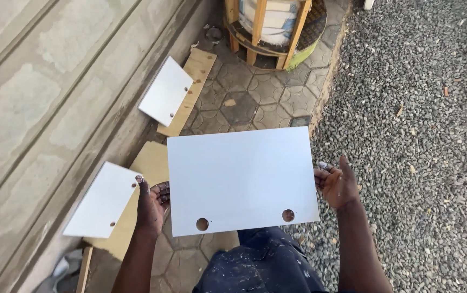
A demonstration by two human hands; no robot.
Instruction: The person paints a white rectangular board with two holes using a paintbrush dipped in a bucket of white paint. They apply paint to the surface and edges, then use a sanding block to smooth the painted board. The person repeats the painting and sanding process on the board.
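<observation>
Here the left hand (pixel 151 203) has its grip closed on the left edge of a large flat white rectangular panel (pixel 241 179), fingers curled over the face near the edge. The right hand (pixel 337 184) clamps the opposite edge, thumb raised beside the board and fingertips on top. The panel is held level in front of the person, above paint-spattered dark blue trousers (pixel 266 266), and its near edge carries two round bored holes (pixel 202 224).

To the left, a smaller white board (pixel 103 199) leans against a low grey concrete wall (pixel 38 108), resting on a tan plywood sheet (pixel 149 163). Farther along the wall, another small white board (pixel 165 91) leans likewise over a strip of plywood (pixel 198 68). Beneath lie grey patterned paving blocks (pixel 255 97), with loose grey gravel (pixel 417 108) to the right. A wooden cable spool (pixel 274 24) stands at the top.
</observation>
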